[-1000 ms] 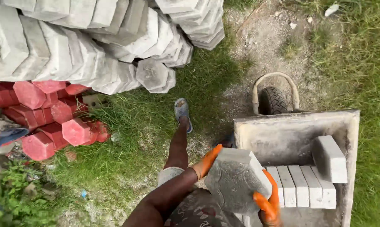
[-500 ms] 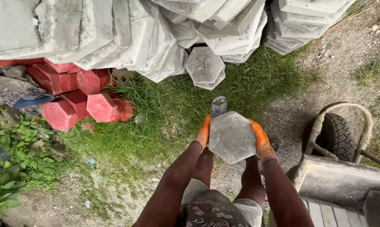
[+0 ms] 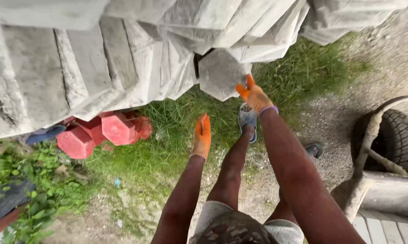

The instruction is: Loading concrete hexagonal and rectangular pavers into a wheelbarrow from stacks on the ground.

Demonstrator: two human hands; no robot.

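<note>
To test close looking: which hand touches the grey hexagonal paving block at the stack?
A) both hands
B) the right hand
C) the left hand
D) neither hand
B: the right hand has its fingertips on the grey hexagonal paving block, while the left hand hangs free below.

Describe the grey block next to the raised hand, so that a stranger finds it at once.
Start at the big stack of grey pavers across the top. At its lower edge, above the grass, sits a hexagonal paver, touched by the right hand. Only it shows its whole six-sided face; its neighbours show edges.
</note>
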